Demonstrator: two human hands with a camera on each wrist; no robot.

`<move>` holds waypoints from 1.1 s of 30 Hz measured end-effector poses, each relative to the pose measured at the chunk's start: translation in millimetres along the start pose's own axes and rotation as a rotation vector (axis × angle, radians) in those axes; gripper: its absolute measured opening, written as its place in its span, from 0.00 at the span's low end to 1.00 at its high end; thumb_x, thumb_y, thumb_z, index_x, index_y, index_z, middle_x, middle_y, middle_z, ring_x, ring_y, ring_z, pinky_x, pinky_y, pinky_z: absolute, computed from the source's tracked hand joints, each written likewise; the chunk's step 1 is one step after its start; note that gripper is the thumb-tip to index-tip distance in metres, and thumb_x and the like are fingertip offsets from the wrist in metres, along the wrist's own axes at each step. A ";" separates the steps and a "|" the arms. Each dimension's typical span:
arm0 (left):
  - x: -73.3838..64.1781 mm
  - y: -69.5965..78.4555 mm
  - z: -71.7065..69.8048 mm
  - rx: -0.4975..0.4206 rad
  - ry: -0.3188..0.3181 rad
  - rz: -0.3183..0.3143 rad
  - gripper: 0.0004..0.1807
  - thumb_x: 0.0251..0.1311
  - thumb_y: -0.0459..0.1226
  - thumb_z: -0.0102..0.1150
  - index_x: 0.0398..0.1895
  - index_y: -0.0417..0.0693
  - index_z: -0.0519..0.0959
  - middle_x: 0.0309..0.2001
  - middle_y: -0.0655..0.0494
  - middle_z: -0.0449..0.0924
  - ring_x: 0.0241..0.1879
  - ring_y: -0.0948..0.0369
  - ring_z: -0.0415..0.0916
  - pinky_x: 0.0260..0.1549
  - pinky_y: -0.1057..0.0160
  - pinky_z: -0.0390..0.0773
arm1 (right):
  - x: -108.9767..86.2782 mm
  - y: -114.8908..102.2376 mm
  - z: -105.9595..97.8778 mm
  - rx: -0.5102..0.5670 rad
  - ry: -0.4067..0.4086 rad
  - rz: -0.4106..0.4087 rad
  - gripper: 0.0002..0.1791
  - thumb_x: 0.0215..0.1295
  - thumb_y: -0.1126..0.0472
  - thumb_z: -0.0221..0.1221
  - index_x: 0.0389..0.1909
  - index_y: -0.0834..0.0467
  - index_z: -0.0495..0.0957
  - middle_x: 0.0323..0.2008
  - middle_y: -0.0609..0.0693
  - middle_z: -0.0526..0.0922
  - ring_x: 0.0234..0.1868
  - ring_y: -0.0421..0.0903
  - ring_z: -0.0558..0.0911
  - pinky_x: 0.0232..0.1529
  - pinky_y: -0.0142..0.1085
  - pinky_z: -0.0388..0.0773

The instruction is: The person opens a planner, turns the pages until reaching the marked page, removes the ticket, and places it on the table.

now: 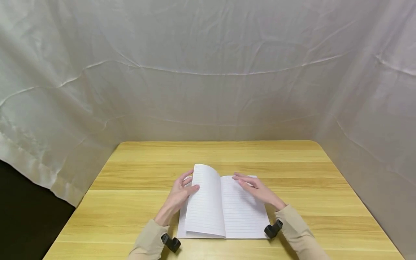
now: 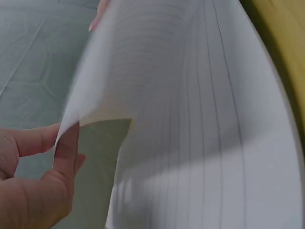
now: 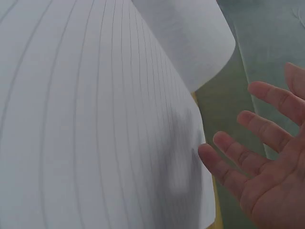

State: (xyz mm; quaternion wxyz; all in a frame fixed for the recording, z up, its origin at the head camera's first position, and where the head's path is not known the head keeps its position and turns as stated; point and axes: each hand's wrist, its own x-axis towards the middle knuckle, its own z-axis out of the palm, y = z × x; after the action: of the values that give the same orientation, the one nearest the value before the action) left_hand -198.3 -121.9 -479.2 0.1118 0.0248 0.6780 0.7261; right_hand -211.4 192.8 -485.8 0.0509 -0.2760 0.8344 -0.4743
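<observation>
A lined notebook lies spread on the table, its blank ruled pages facing up. On its left side one page stands raised and curved, apart from the sheet beneath. My left hand pinches the outer edge of that page, thumb on the near face and fingers behind it, as the left wrist view also shows. Over the upper part of the right-hand page hovers my right hand. In the right wrist view its fingers are spread and hold nothing.
The notebook rests near the front of a wooden table. Pale hanging cloth surrounds the table at the back and both sides. A small black device sits at the left cuff, and a similar wrist device at the right.
</observation>
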 end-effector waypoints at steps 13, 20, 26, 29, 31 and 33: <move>7.5 -4.6 -10.8 0.169 0.092 -0.006 0.44 0.54 0.25 0.70 0.74 0.37 0.59 0.58 0.31 0.80 0.40 0.54 0.86 0.38 0.59 0.86 | -3.0 17.5 -15.3 -0.019 0.062 0.081 0.23 0.77 0.59 0.52 0.65 0.69 0.73 0.70 0.70 0.69 0.70 0.69 0.70 0.67 0.60 0.71; 8.7 -6.4 -18.0 0.323 0.067 0.054 0.50 0.55 0.28 0.71 0.77 0.36 0.51 0.61 0.28 0.77 0.54 0.39 0.82 0.55 0.44 0.82 | -0.2 24.0 -23.4 -0.156 0.064 0.100 0.25 0.73 0.57 0.57 0.64 0.68 0.74 0.66 0.67 0.75 0.69 0.69 0.71 0.69 0.64 0.66; 9.8 -11.2 -23.5 0.578 0.091 0.137 0.53 0.51 0.32 0.76 0.76 0.36 0.53 0.55 0.26 0.79 0.57 0.35 0.77 0.54 0.40 0.80 | 1.0 31.1 -30.9 -0.246 0.005 0.097 0.28 0.72 0.57 0.60 0.66 0.70 0.71 0.67 0.70 0.73 0.69 0.71 0.69 0.69 0.65 0.65; 10.6 -13.3 -24.6 0.665 0.090 0.150 0.49 0.50 0.31 0.76 0.74 0.36 0.59 0.44 0.34 0.82 0.38 0.47 0.79 0.38 0.55 0.79 | 3.1 32.9 -34.4 -0.283 -0.017 0.103 0.29 0.70 0.57 0.62 0.66 0.70 0.71 0.66 0.70 0.74 0.68 0.70 0.70 0.68 0.64 0.67; 10.9 -13.9 -24.7 0.702 0.084 0.145 0.45 0.49 0.31 0.76 0.72 0.37 0.64 0.40 0.39 0.81 0.32 0.55 0.73 0.32 0.62 0.74 | 5.2 33.6 -35.9 -0.299 -0.022 0.112 0.30 0.68 0.57 0.63 0.65 0.70 0.72 0.65 0.69 0.75 0.67 0.70 0.71 0.68 0.64 0.68; 11.0 -13.8 -24.3 0.746 0.080 0.141 0.42 0.49 0.31 0.77 0.68 0.36 0.68 0.40 0.41 0.81 0.33 0.57 0.75 0.32 0.63 0.76 | 7.4 34.4 -36.8 -0.315 -0.023 0.125 0.29 0.67 0.58 0.64 0.64 0.70 0.73 0.64 0.69 0.76 0.67 0.71 0.71 0.68 0.64 0.68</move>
State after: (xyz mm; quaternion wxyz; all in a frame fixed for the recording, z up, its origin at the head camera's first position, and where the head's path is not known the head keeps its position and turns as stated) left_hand -211.8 -142.8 -496.1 0.0183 0.0819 0.8961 0.4358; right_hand -244.6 230.7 -492.6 0.0460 -0.2337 0.9133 -0.3303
